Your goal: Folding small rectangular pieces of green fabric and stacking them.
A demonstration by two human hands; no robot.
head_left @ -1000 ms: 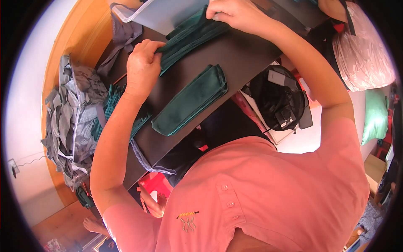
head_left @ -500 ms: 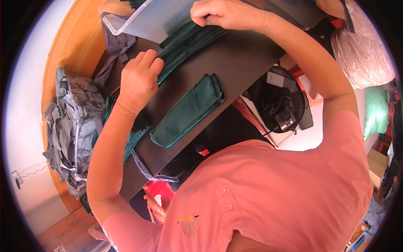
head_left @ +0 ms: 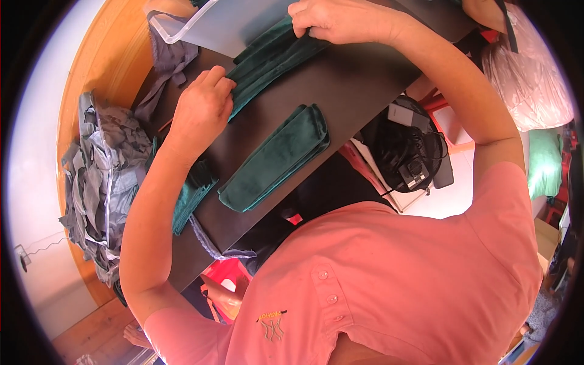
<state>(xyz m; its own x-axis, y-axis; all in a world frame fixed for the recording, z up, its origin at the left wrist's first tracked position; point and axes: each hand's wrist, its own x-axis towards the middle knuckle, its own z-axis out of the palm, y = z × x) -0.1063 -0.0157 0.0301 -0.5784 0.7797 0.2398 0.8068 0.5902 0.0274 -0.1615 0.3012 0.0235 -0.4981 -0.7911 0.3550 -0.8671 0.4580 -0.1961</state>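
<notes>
Between your left hand [head_left: 204,102] and right hand [head_left: 337,23], green velvet [head_left: 272,64] lies extended; the right, shifted rightward, pinches it; the left's grip is unclear.

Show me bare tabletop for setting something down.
Bare: dark table between the near green bundle and the far green cloth, widening rightward; a narrower strip between that bundle and the green stack. Crowded: around the far cloth, by left hand, right hand and plastic bin; at left, by grey heap.
</notes>
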